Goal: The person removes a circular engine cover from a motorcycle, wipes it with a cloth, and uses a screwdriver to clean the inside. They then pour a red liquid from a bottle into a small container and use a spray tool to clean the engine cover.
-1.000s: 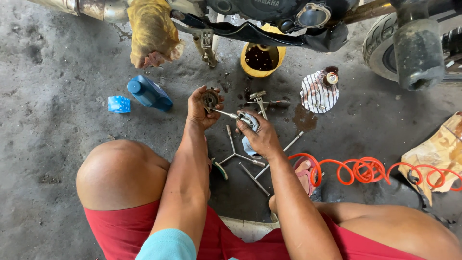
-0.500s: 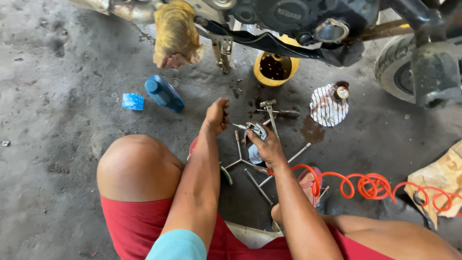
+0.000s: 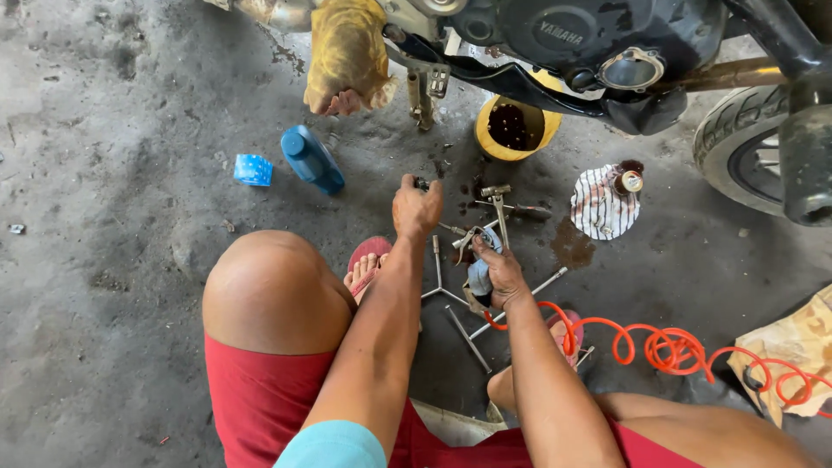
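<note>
- While crouching on a stained concrete floor (image 3: 113, 260) beside a motorcycle (image 3: 589, 43), a person in red shorts is reaching both bare arms forward over a scatter of tools.
- The left hand (image 3: 417, 208) is curling shut around a small dark metal part (image 3: 421, 183), which is poking out above the knuckles; the part is sitting left of the yellow oil pan (image 3: 517, 130) and a little nearer the person.
- The right hand (image 3: 498, 273) is gripping an air blow gun (image 3: 472, 241) with the fingers wrapped tight around its handle, its thin nozzle pointing towards the left hand.
- An orange coiled air hose (image 3: 667, 347) is trailing from that hand, well to the right of the pan and nearer the person.
- A Y-shaped wrench (image 3: 440, 290) is lying on the floor under the two forearms, nearer the person than the pan.
- A metal hand tool (image 3: 497, 201) is lying just below the pan.
- A striped rag (image 3: 601, 208) with a small bottle resting on it is sitting right of the pan.
- A blue oil bottle (image 3: 312, 160) is lying on its side well left of the pan, with a small blue box (image 3: 253, 170) farther left.
- A yellow cloth (image 3: 347, 52) is hanging off the motorcycle, up and left of the pan.
</note>
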